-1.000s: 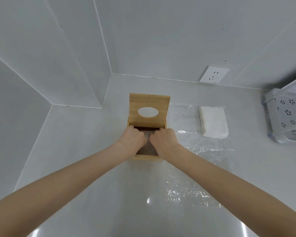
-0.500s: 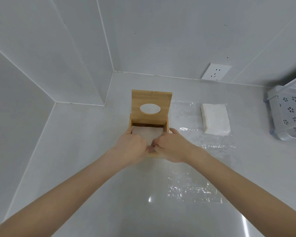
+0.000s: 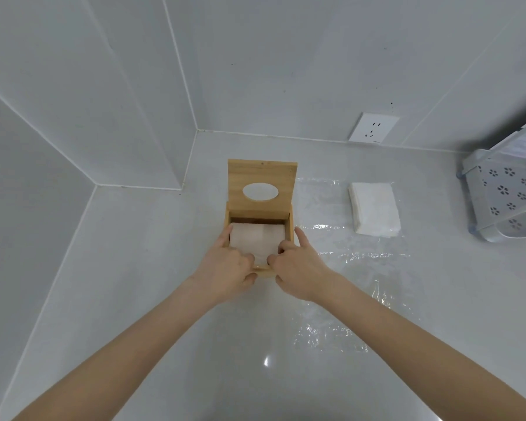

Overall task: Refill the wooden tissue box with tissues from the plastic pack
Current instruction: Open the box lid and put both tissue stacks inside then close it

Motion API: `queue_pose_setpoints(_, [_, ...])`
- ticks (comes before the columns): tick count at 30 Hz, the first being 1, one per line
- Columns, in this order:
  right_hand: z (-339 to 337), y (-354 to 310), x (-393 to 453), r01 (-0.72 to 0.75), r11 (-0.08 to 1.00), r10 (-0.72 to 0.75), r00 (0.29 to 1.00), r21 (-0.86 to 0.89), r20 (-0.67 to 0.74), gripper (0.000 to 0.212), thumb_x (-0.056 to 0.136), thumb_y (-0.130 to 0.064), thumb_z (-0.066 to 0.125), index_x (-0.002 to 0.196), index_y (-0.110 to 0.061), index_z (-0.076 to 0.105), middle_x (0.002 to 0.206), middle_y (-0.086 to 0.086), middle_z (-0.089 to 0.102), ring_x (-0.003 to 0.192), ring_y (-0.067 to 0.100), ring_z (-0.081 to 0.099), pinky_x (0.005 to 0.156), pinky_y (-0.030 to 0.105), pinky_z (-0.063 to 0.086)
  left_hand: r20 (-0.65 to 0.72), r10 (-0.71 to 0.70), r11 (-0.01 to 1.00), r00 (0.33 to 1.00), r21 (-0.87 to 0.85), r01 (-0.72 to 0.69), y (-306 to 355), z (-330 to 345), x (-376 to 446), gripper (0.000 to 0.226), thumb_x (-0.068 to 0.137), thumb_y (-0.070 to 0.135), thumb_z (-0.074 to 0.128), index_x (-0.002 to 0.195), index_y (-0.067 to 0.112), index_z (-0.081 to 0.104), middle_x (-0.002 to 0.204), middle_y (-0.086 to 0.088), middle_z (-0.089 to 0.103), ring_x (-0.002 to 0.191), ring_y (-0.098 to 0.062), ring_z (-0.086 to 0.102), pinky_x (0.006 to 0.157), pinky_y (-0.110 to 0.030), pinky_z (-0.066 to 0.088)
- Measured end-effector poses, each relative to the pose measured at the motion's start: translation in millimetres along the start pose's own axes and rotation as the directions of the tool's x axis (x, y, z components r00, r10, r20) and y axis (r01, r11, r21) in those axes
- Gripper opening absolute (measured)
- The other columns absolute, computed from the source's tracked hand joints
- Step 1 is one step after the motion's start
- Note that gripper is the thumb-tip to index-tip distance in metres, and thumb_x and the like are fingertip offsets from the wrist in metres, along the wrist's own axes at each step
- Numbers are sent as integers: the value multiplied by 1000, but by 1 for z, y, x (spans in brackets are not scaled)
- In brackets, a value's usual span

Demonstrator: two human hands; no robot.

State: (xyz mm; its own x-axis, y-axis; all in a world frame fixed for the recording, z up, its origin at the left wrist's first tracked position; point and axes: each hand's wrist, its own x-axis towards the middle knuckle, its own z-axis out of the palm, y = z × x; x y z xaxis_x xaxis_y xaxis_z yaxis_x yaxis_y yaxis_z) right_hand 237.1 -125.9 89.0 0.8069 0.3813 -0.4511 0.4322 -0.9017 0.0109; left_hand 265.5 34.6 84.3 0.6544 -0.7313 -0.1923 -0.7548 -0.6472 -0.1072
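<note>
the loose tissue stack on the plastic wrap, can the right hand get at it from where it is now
Probably yes. The tissue stack lies uncovered on the clear plastic wrap, on the right hand side, with nothing between them. That hand is busy at the wooden box, though.

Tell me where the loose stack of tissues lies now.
The tissue stack lies on the clear plastic wrap, right of the wooden box and left of the white rack.

Pale grey tiled walls (image 3: pixel 255 56) meet a glossy counter (image 3: pixel 134 284), one socket (image 3: pixel 374 129).
</note>
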Motion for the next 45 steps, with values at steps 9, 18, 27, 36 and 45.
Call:
queue_pose_setpoints(9, [19, 16, -77, 49, 750, 317, 849, 660, -423, 27, 86, -17, 48, 107, -15, 65, 103, -2, 68, 101, 12, 58, 88, 26, 43, -291, -143, 887, 946, -462, -8, 62, -9, -14, 31, 76, 31, 43, 90, 18, 68, 86, 8, 71, 79, -14, 67, 74, -23, 46])
queue_pose_setpoints(18, [86, 35, -150, -133, 337, 591, 800, 932, -100, 25, 90, -17, 56, 91, -42, 58, 86, -2, 70, 79, 12, 66, 72, 21, 51, -191, -57, 776, 980, -626, -77, 154, 25, 7, 59, 72, 46, 50, 117, 9, 59, 125, -8, 62, 116, -23, 55, 100, -23, 31])
queue_pose_setpoints(27, [144, 32, -172, -246, 309, 643, 766, 919, -12, 18, 88, -8, 55, 98, -15, 68, 90, 0, 71, 81, 16, 63, 74, 22, 47, -118, -92, 776, 989, -631, -3, 197, 60, 25, 43, 78, 19, 60, 117, 1, 60, 128, -14, 59, 120, -30, 54, 105, -40, 34])
queue_pose_setpoints(36, [159, 24, -169, -218, 519, 609, 773, 827, -178, 21, 88, -5, 53, 99, -10, 69, 103, 2, 67, 102, 21, 56, 82, 16, 39, -183, -257, 711, 949, -700, 58, 196, 58, 31, 19, 80, 20, 58, 85, 12, 75, 103, -5, 74, 100, -22, 68, 87, -19, 40])
queue_pose_setpoints(45, [156, 16, -155, -172, 649, 527, 804, 741, -275, 51, 89, -26, 24, 129, -9, 52, 134, 8, 55, 126, 23, 48, 107, 32, 37, -6, -431, 429, 902, -881, 199, 192, 17, 42, 13, 85, 21, 61, 87, 25, 73, 84, 3, 75, 85, -18, 69, 80, -31, 50])
